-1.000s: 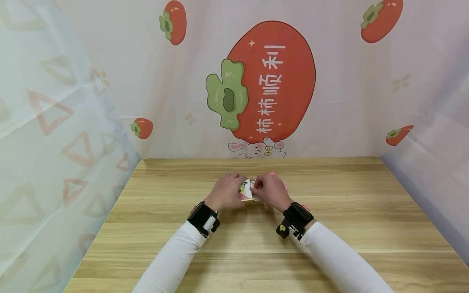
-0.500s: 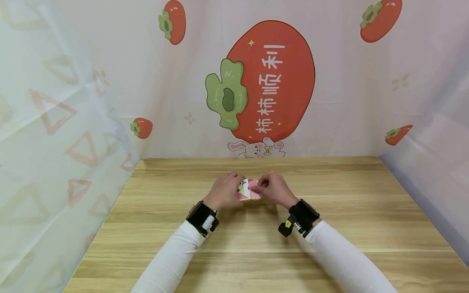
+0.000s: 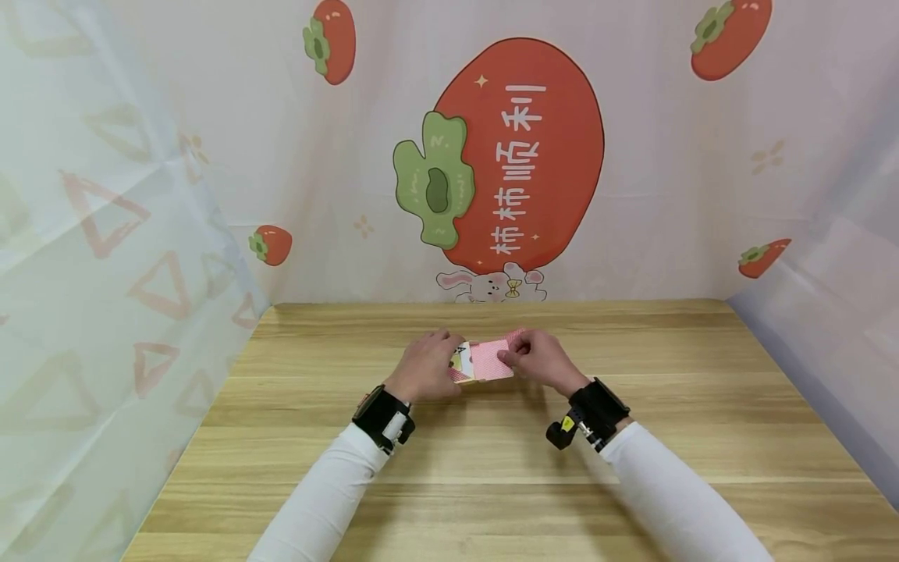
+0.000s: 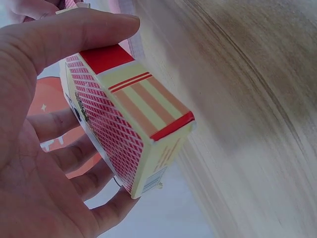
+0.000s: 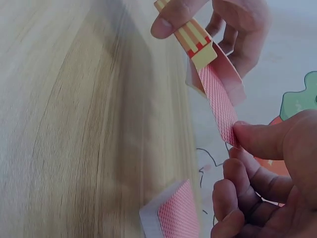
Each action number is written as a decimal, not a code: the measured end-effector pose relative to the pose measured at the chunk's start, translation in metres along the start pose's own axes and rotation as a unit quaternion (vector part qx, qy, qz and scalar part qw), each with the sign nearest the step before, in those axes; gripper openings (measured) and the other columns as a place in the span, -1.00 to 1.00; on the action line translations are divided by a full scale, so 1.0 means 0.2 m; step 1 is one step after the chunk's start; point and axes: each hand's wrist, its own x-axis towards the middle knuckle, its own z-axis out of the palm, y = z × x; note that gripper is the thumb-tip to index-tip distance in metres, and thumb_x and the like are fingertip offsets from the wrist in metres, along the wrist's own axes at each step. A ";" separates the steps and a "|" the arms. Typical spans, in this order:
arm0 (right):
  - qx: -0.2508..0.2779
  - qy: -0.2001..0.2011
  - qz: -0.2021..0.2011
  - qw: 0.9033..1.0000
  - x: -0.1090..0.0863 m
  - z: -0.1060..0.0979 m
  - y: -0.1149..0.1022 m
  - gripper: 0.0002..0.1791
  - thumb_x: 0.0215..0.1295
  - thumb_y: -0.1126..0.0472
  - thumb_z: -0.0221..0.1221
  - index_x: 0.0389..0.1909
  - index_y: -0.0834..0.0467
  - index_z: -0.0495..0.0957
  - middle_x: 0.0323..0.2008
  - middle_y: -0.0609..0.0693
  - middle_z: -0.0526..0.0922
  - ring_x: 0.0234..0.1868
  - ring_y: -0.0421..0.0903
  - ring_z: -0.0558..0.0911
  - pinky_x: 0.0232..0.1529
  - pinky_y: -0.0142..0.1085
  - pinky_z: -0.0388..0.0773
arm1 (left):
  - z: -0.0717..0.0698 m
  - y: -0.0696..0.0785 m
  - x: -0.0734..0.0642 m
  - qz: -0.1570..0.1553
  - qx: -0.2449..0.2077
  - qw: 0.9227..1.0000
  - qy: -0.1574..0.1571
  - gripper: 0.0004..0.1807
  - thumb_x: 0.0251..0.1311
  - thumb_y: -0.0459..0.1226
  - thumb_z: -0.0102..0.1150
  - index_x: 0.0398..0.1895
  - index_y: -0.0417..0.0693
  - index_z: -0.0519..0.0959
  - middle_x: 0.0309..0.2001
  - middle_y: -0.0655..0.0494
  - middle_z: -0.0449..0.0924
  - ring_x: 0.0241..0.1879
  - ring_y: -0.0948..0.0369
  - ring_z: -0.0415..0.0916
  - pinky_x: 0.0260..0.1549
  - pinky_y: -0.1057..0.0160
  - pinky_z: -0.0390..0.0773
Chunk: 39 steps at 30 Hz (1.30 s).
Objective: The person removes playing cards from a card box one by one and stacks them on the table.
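**Pink-patterned card (image 5: 217,104) juts from the open box (image 4: 110,124)**

Beyond all your fingers hangs a pale backdrop (image 3: 653,179), printed with a big red fruit (image 3: 562,148) that carries green leaves and white characters. Below your fingers, the wood-grain table (image 3: 463,499) spreads toward you and out to both sides. Your white sleeves (image 3: 319,496) reach in from the near side, well back from your fingertips.

Your left hand (image 3: 424,367) grips the box: the thumb lies across its striped narrow side, and the other fingers stretch along the opposite side, spaced apart from one another. Your right hand (image 3: 546,361) is near it, thumb and a finger pinching the outer end of the card, the remaining fingers bent inward. A black wrist strap (image 3: 383,419) sits behind the fingers of each hand.

The box is cream with red checks, and a letter A shows on its upper face; it sits between your left thumb and fingers, open end toward your right fingers. A stack of cards (image 5: 179,213) with pink-patterned backs lies just beyond your right fingers, partly hidden by them from the head view. The pinched card bridges the gap from the box's mouth to your right thumb; I cannot tell whether more than one is there.
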 end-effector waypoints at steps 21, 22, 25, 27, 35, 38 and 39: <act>-0.225 -0.030 -0.225 0.947 -0.01 -0.02 -0.11 -0.54 -0.13 0.03 0.39 -0.10 -0.05 0.58 0.05 -0.07 0.50 0.13 -0.06 0.39 0.12 -0.15 0.26 | 0.00 0.00 0.00 0.003 0.012 1.000 -0.005 -0.21 -0.33 -0.05 0.37 0.14 0.01 0.40 -0.07 0.11 0.39 -0.08 0.13 0.33 -0.12 0.06 0.35; -0.228 -0.038 -0.227 0.946 -0.01 -0.01 -0.11 -0.54 -0.13 0.04 0.39 -0.10 -0.05 0.58 0.08 -0.06 0.49 0.15 -0.06 0.38 0.13 -0.15 0.26 | 0.00 0.00 0.00 0.004 0.012 1.000 -0.006 -0.21 -0.34 -0.06 0.37 0.14 0.01 0.40 -0.06 0.10 0.40 -0.07 0.12 0.34 -0.11 0.06 0.35; -0.233 -0.056 -0.233 0.942 -0.01 0.00 -0.11 -0.55 -0.13 0.06 0.39 -0.11 -0.06 0.58 0.12 -0.03 0.46 0.19 -0.06 0.35 0.15 -0.16 0.24 | -0.01 0.00 0.00 0.005 0.009 1.000 -0.009 -0.20 -0.34 -0.06 0.38 0.14 0.00 0.40 -0.05 0.08 0.40 -0.06 0.11 0.34 -0.10 0.05 0.35; -0.240 -0.063 -0.234 0.940 -0.01 0.00 -0.11 -0.56 -0.13 0.07 0.39 -0.12 -0.05 0.59 0.14 -0.02 0.45 0.21 -0.07 0.33 0.15 -0.18 0.23 | -0.01 0.01 0.00 0.006 0.009 1.000 -0.011 -0.21 -0.33 -0.07 0.37 0.14 0.00 0.40 -0.05 0.09 0.41 -0.06 0.12 0.34 -0.11 0.05 0.36; -0.260 -0.071 -0.225 0.936 -0.01 0.02 -0.10 -0.57 -0.11 0.08 0.38 -0.12 -0.04 0.61 0.13 -0.05 0.46 0.20 -0.11 0.36 0.14 -0.24 0.25 | 0.00 0.01 0.00 0.010 0.013 1.000 -0.010 -0.22 -0.33 -0.06 0.36 0.13 0.00 0.40 -0.06 0.09 0.41 -0.05 0.12 0.34 -0.13 0.06 0.37; -0.257 -0.070 -0.231 0.936 -0.01 0.02 -0.09 -0.59 -0.08 0.09 0.36 -0.11 -0.05 0.62 0.12 -0.04 0.47 0.18 -0.11 0.38 0.12 -0.23 0.27 | 0.00 0.01 0.00 0.007 0.012 1.000 -0.011 -0.22 -0.33 -0.06 0.36 0.13 0.01 0.40 -0.06 0.10 0.41 -0.06 0.12 0.33 -0.12 0.06 0.36; -0.257 -0.069 -0.234 0.935 -0.01 0.01 -0.09 -0.60 -0.08 0.10 0.36 -0.11 -0.05 0.62 0.12 -0.03 0.47 0.17 -0.10 0.38 0.12 -0.23 0.28 | 0.00 0.01 0.00 0.006 0.011 1.000 -0.012 -0.22 -0.32 -0.06 0.36 0.13 0.01 0.40 -0.05 0.10 0.40 -0.05 0.13 0.33 -0.11 0.06 0.36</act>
